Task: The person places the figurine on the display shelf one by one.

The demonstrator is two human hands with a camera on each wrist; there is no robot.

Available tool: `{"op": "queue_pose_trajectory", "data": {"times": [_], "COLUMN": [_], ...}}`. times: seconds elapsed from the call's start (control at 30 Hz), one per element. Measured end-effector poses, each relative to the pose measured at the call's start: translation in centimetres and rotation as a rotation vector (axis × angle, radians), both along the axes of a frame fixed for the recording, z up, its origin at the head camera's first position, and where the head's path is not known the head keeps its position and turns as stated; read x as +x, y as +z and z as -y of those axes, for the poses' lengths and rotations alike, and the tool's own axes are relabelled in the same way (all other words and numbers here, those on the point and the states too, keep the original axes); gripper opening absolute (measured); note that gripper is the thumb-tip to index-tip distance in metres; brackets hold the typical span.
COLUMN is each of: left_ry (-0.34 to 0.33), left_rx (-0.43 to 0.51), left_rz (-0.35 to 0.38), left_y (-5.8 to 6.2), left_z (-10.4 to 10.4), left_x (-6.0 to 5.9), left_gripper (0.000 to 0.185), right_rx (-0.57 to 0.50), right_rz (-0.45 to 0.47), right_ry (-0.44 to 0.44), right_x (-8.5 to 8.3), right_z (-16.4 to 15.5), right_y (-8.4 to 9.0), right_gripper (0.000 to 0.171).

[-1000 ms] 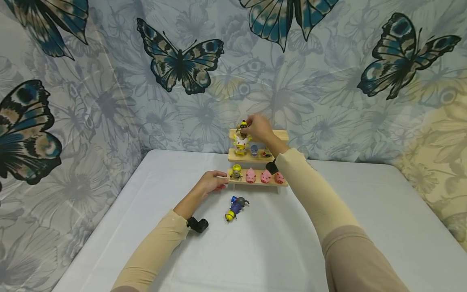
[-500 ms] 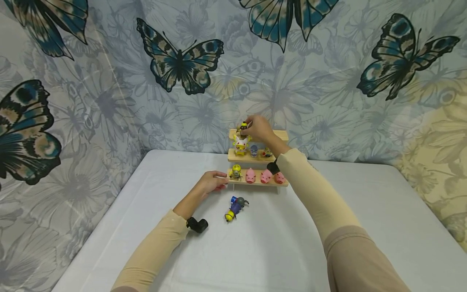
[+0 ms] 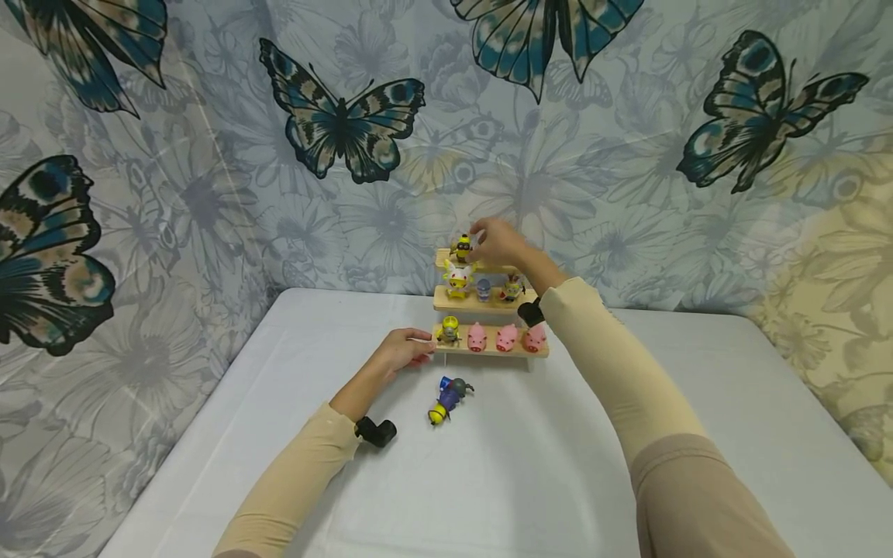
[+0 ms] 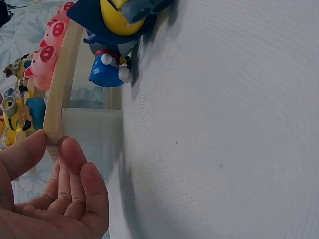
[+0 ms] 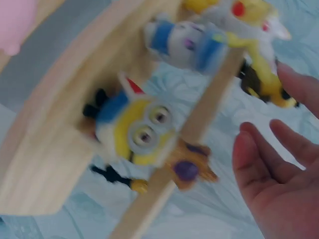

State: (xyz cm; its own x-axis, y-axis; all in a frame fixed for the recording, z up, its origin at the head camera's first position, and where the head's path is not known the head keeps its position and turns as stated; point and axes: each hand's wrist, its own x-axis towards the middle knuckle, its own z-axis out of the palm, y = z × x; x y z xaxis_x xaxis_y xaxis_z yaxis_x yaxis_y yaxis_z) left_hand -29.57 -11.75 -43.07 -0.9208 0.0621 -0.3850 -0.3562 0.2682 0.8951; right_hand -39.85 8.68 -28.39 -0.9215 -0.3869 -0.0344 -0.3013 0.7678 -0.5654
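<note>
On the top board of a three-tier wooden display stand (image 3: 488,351) stands a small yellow-and-black figurine (image 3: 463,248), at the left end. Just right of it is my right hand (image 3: 498,242). In the right wrist view, thumb and fingers (image 5: 249,154) are spread apart close to that figurine (image 5: 269,92), with nothing gripped. My left hand (image 3: 401,349) pinches the left end of the lowest board (image 4: 62,74) between thumb and forefinger. On the white table before the stand lie toy figures (image 3: 449,397) in yellow, blue and grey.
The lowest board carries a yellow minion figurine (image 3: 449,331) and three pink pigs (image 3: 477,339). On the middle board are a white-and-yellow figurine (image 3: 458,280), a small blue-grey one (image 3: 484,290) and a minion (image 3: 512,290). Behind the table hangs a butterfly-patterned cloth (image 3: 342,132).
My right hand has let go of the yellow-and-black figurine and drawn slightly right, its fingers spreading. The figurine stays on the top board. My left hand keeps its hold on the lowest board.
</note>
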Motion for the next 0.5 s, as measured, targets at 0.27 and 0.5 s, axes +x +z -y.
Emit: {"op": "queue_pose_trajectory", "data": {"times": [0.27,0.5], "left_ry": [-0.002,-0.005], "left_rx": [-0.002,-0.006], "left_rz": [-0.009,-0.023], "left_y": [0.1,0.0], "left_z": [0.0,0.0], "left_x": [0.0,0.1], "left_gripper": [0.036,0.036], "right_rx": [0.1,0.119], "right_rz": [-0.113,-0.354], "right_ry": [0.013,0.044], "right_x": [0.8,3.8], "right_z": [-1.0,-1.4], "right_y": [1.7,1.3], "right_gripper": [0.065,0.052]}}
